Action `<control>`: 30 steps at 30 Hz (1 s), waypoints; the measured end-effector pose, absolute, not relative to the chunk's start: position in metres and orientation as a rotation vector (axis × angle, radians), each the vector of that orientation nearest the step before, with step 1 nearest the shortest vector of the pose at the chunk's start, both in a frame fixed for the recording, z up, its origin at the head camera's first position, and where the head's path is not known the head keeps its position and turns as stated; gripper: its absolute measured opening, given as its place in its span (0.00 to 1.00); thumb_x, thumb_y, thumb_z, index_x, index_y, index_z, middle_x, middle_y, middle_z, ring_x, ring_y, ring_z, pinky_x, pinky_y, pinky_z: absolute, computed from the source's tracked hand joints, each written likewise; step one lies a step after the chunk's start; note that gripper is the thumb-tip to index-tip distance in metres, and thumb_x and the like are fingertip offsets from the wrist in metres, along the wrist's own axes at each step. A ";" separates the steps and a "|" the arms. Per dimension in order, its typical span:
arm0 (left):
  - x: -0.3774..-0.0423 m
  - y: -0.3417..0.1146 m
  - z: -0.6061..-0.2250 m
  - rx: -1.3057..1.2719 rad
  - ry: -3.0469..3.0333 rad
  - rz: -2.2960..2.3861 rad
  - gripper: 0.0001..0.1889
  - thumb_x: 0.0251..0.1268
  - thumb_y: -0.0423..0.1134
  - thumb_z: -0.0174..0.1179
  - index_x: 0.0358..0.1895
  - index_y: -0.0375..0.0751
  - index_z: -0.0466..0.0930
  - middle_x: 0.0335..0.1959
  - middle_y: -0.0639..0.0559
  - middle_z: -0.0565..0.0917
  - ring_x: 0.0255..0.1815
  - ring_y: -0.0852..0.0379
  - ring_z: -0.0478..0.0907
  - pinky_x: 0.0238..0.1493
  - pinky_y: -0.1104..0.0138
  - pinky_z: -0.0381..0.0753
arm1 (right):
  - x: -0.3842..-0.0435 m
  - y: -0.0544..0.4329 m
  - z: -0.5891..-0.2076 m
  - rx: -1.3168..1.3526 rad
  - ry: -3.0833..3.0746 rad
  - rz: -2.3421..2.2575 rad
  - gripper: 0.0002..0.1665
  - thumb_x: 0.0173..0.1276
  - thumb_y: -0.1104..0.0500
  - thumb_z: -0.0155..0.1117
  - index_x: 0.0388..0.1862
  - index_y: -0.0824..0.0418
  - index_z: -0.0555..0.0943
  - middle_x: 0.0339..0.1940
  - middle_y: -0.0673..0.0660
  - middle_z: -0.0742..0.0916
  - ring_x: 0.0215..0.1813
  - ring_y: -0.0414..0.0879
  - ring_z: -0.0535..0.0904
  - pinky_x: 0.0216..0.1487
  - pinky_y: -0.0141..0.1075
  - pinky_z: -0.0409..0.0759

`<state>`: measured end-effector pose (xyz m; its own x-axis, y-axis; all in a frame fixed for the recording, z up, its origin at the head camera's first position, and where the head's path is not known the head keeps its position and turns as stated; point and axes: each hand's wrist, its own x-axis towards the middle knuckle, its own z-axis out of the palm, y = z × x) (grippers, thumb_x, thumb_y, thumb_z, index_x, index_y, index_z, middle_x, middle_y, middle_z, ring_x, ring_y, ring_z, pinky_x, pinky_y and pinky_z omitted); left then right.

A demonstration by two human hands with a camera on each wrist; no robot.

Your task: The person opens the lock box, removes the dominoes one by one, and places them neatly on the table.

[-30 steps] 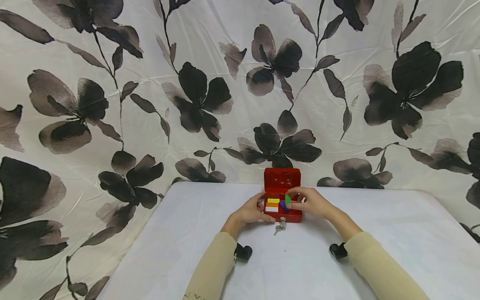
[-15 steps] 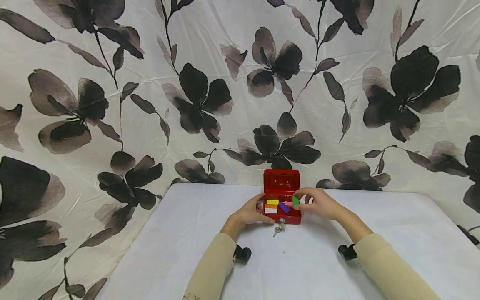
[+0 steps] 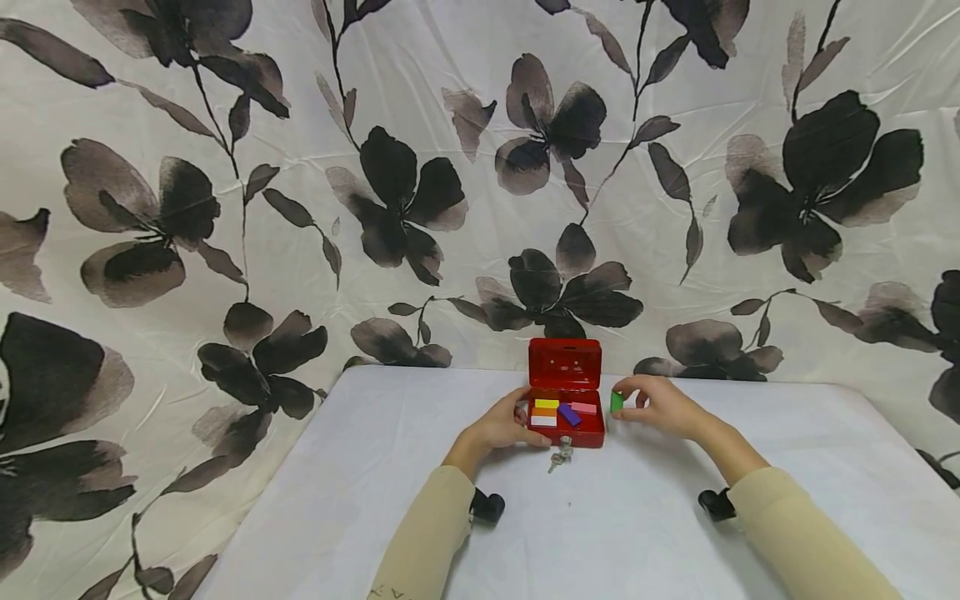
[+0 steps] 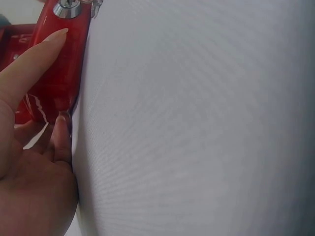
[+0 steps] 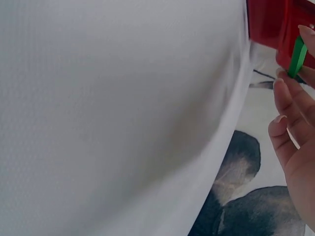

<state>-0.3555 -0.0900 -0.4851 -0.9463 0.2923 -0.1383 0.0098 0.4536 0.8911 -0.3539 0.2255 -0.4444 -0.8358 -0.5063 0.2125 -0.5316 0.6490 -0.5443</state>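
A red cash box (image 3: pixel 566 438) stands with its lid (image 3: pixel 564 363) raised. Inside lie a yellow block (image 3: pixel 547 403), an orange block (image 3: pixel 545 412), a white block (image 3: pixel 543 421), a tilted purple block (image 3: pixel 570 414) and a pink block (image 3: pixel 583 408). My left hand (image 3: pixel 498 421) grips the box's front left corner; in the left wrist view its thumb lies on the front by the lock (image 4: pixel 67 9) and its fingers are at the side. Just right of the box, my right hand (image 3: pixel 663 407) pinches a green block (image 3: pixel 617 402) between thumb and fingers, also visible in the right wrist view.
Keys (image 3: pixel 558 457) hang from the lock at the box's front. A white-covered table (image 3: pixel 570 542) carries the box near its far edge. Behind rises a light cloth (image 3: pixel 420 325) printed with dark flowers.
My right hand has carried the green block rightward, from above the box's interior to outside its right side. The purple and pink blocks are now uncovered. My left hand stays on the box.
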 end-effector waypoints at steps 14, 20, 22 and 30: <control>-0.354 -0.090 -0.484 0.247 2.434 1.489 0.53 0.48 0.40 0.82 0.80 0.49 0.60 0.47 0.48 0.75 0.54 0.51 0.69 0.57 0.56 0.80 | -0.365 0.234 -0.454 0.842 -2.917 0.885 0.23 0.63 0.60 0.76 0.53 0.70 0.82 0.40 0.58 0.85 0.36 0.46 0.77 0.40 0.39 0.78; -0.354 -0.089 -0.485 0.226 2.443 1.483 0.55 0.47 0.42 0.83 0.80 0.52 0.59 0.45 0.49 0.75 0.52 0.52 0.70 0.55 0.60 0.81 | -0.367 0.230 -0.459 0.786 -2.981 0.876 0.21 0.63 0.60 0.76 0.52 0.68 0.82 0.42 0.60 0.85 0.38 0.48 0.77 0.44 0.43 0.79; -0.355 -0.089 -0.486 0.228 2.439 1.489 0.55 0.47 0.42 0.83 0.80 0.52 0.59 0.46 0.49 0.75 0.52 0.52 0.70 0.55 0.61 0.81 | -0.367 0.228 -0.459 0.780 -2.991 0.862 0.22 0.63 0.60 0.76 0.53 0.68 0.82 0.42 0.61 0.85 0.38 0.48 0.78 0.45 0.44 0.80; -0.355 -0.090 -0.486 0.239 2.441 1.478 0.54 0.48 0.42 0.82 0.80 0.50 0.60 0.47 0.48 0.75 0.54 0.51 0.69 0.60 0.56 0.80 | -0.365 0.226 -0.457 0.813 -2.991 0.847 0.23 0.62 0.62 0.76 0.53 0.69 0.82 0.43 0.62 0.83 0.38 0.49 0.77 0.46 0.45 0.79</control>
